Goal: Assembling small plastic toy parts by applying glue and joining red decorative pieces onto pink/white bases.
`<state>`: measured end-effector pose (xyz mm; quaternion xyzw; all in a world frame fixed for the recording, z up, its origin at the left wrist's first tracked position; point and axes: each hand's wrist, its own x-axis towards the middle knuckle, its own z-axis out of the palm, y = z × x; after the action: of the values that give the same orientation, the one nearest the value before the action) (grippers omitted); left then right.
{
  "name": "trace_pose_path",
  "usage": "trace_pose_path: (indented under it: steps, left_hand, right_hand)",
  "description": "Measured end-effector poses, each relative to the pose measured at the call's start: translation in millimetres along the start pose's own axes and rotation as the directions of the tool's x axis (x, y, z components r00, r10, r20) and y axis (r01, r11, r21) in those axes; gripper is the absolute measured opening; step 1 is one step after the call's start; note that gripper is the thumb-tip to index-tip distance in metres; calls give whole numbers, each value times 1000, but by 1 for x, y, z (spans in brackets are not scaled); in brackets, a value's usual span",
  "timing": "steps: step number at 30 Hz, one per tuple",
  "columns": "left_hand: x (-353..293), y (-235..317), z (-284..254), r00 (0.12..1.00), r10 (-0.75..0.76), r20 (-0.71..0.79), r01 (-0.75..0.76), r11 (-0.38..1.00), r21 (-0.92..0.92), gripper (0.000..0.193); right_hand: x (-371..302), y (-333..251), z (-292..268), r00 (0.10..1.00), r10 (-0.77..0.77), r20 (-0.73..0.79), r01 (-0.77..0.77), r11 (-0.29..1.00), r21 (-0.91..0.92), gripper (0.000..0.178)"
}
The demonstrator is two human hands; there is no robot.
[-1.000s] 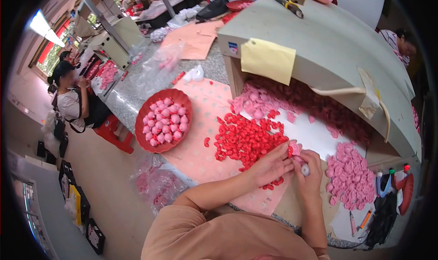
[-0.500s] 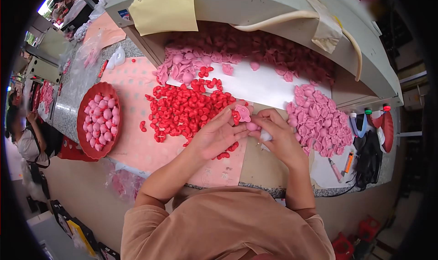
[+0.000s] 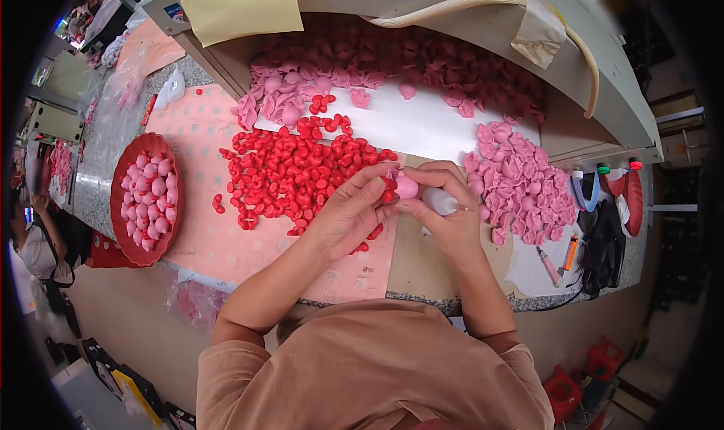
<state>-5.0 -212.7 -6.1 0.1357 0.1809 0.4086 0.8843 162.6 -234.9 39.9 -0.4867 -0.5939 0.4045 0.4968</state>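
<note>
Over the table's front, my left hand (image 3: 339,219) pinches a small glossy red piece (image 3: 389,190) in its fingertips. Facing it, my right hand (image 3: 452,223) has a rounded pink piece (image 3: 407,186) between thumb and forefinger, against or very near the red piece. A small translucent squeeze bottle (image 3: 439,201) with a thin tip is also tucked in my right hand, its tip pointing right. Beside my left hand spreads a heap of red bow-like pieces (image 3: 286,170). To the right of my right hand lies a pile of pink ruffled pieces (image 3: 520,181).
A red scalloped bowl (image 3: 121,230) at left holds pink balls with red bits (image 3: 151,196). A grey hood (image 3: 422,0) arches over more pink pieces at the back. An orange marker (image 3: 571,253), a pink-and-white tube (image 3: 550,266) and black cloth (image 3: 603,249) lie at right.
The right fingers have brought the pink piece up against the red piece, and the bottle shows more plainly. The whole view has shifted slightly, so the scene sits further left and up.
</note>
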Motion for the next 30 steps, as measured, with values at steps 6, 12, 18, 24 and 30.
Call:
trace_pose_path:
  steps: [6, 12, 18, 24, 30]
  left_hand:
    - [-1, -2, -1, 1000, -16, 1, 16, 999, -27, 29]
    - [2, -4, -6, 999, -27, 23, 28, 999, -38, 26]
    - [-1, -4, -1, 989, 141, -51, -128, 972, 199, 24]
    - [-4, 2, 4, 969, 242, -50, -178, 825, 536, 24]
    - [-8, 2, 10, 949, 313, -30, -226, 746, 627, 23]
  right_hand:
    - [-1, 6, 1, 999, -24, 24, 25, 998, -57, 39]
    - [-1, 13, 1, 997, -30, 69, 36, 996, -85, 36]
    - [1, 15, -6, 996, 9, 93, -5, 999, -44, 36]
    - [4, 9, -7, 950, 272, 155, -294, 945, 144, 35]
    - [3, 13, -11, 925, 313, 216, -342, 933, 112, 37]
